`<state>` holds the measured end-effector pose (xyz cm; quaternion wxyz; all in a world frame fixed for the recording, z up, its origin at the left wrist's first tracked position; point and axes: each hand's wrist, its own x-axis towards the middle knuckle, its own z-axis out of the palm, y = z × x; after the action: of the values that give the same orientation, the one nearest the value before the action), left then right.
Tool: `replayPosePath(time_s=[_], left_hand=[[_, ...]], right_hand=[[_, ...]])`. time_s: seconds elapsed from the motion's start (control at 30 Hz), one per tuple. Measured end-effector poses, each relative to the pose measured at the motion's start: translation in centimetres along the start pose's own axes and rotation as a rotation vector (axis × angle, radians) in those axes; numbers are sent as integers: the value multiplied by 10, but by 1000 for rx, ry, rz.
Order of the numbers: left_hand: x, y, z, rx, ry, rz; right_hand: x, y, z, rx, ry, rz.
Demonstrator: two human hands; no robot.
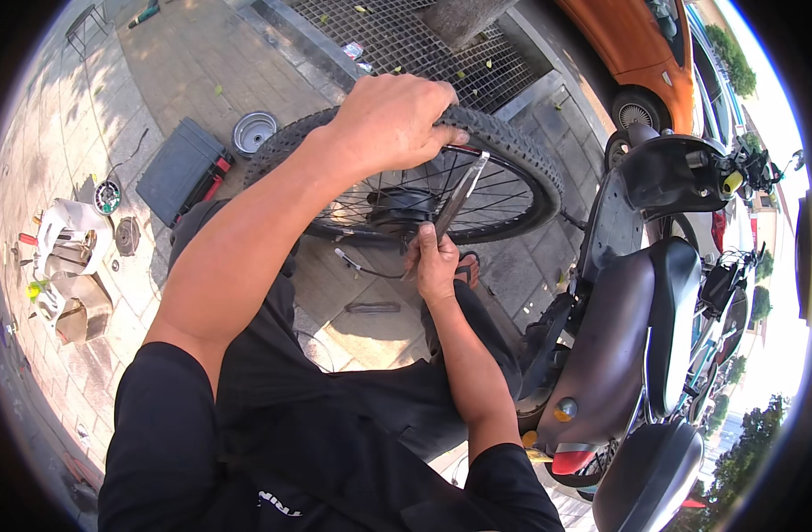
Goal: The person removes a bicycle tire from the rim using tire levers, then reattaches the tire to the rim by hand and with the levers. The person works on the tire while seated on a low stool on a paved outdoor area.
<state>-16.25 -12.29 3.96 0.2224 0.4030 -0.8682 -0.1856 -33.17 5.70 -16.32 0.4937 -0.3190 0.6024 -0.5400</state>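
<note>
A spoked wheel with a knobbly black tyre (523,152) and a black hub motor (400,209) stands tilted in front of my legs. My left hand (397,122) reaches over its top, fingers curled around the tyre and thumb near the rim. Low at the hub, my right hand (435,262) grips a flat metal tyre lever (462,193). The lever slants up across the spokes, its bright tip touching or close to the rim's edge below the tyre. From the hub hangs a thin cable (361,266) with a white connector. My fingers partly hide the lever's lower end.
Another metal bar (373,308) lies on the paving between my legs. Left of the wheel are a grey toolbox (180,173), a round metal drum (254,133) and a metal tool holder (73,266). A parked scooter (601,328) stands close on the right; an orange car (632,53) is beyond.
</note>
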Motion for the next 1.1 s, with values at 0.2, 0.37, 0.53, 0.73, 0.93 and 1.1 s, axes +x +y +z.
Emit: replayPosePath(time_s=[0.2, 0.37, 0.53, 0.73, 0.93, 1.1], left_hand=[[-1, 0, 4, 15, 16, 6], [0, 0, 4, 12, 9, 11], [0, -1, 3, -2, -5, 2], [1, 0, 3, 26, -1, 16], [1, 3, -1, 18, -40, -8], [-1, 2, 5, 21, 48, 41]], right_hand=[[0, 0, 2, -6, 15, 22], [-3, -6, 1, -39, -20, -3], [-6, -5, 0, -79, -30, -7], [-9, -6, 3, -67, -10, 31], [-12, -8, 4, -85, -38, 29], [-15, 1, 5, 20, -71, 67]])
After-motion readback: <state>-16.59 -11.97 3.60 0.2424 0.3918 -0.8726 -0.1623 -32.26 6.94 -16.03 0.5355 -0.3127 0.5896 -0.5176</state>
